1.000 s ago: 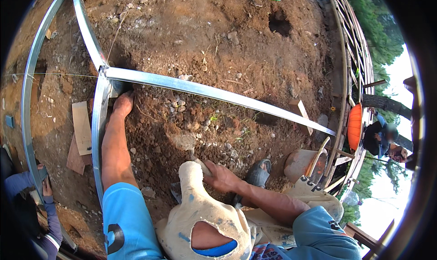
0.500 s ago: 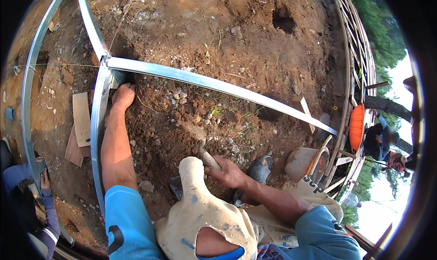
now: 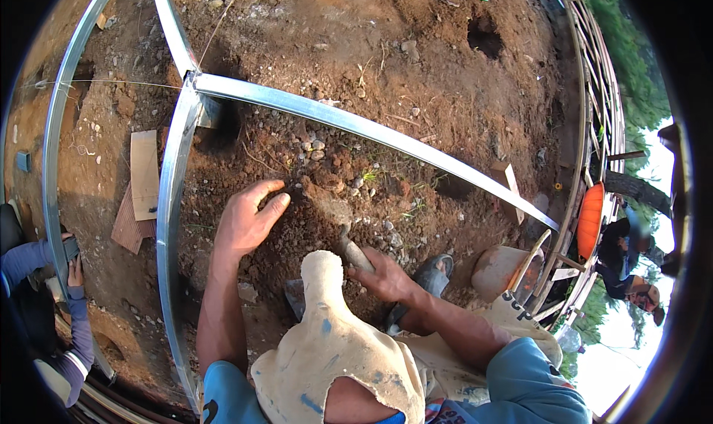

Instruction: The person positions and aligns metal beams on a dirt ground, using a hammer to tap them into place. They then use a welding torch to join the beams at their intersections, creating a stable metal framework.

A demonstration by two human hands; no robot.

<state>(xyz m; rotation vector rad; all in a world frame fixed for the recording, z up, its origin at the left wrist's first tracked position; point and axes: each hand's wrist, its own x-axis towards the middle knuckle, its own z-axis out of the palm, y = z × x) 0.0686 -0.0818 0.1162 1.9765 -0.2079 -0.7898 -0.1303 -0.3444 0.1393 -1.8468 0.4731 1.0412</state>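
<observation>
My right hand [image 3: 388,277] is wrapped round the handle of a trowel [image 3: 358,256]; its blade lies low over the loose brown soil, dirt-coated and hard to tell from it. Above the soil just left of the trowel, my left hand [image 3: 251,217] holds nothing, thumb and forefinger apart. Beyond that hand, a dark hole [image 3: 226,127] opens under the corner where several galvanised metal beams [image 3: 319,113] meet. A short metal post [image 3: 209,113] goes down from the corner at the hole. Small stones [image 3: 315,149] lie beside the dug soil.
Wooden boards [image 3: 144,173] lie left of the long beam. At far left a co-worker's hands [image 3: 73,261] touch another beam. A dirty bucket [image 3: 496,269] and an orange bowl-shaped container [image 3: 591,220] stand right, near a wooden fence. Another hole [image 3: 485,38] lies far right. A thin string crosses the corner.
My left hand has come back from the hole by the corner post toward the trowel, its fingers now apart. My right hand keeps its hold on the trowel. The view has shifted slightly.
</observation>
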